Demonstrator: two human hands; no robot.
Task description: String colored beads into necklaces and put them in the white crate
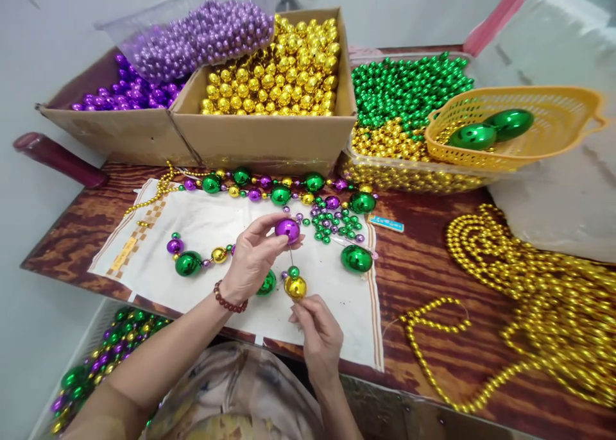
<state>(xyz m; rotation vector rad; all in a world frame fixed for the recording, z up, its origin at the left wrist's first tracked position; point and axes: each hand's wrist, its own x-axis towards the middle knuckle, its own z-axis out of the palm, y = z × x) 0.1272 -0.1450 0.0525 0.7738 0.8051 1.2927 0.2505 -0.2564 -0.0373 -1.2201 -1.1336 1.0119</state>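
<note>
My left hand pinches a large purple bead above a white cloth. A thin thread runs down from it to a small green bead and a gold bead. My right hand is closed just below the gold bead, pinching the thread end there. A partly strung chain with a green ball, a purple bead and a gold bead trails left from my left hand. A loose large green ball lies on the cloth to the right.
Cardboard boxes of purple beads and gold beads stand at the back, beside a tray of green and gold beads. A yellow basket holds two green balls. Gold bead strands pile at right. A finished strand lies along the cloth's far edge.
</note>
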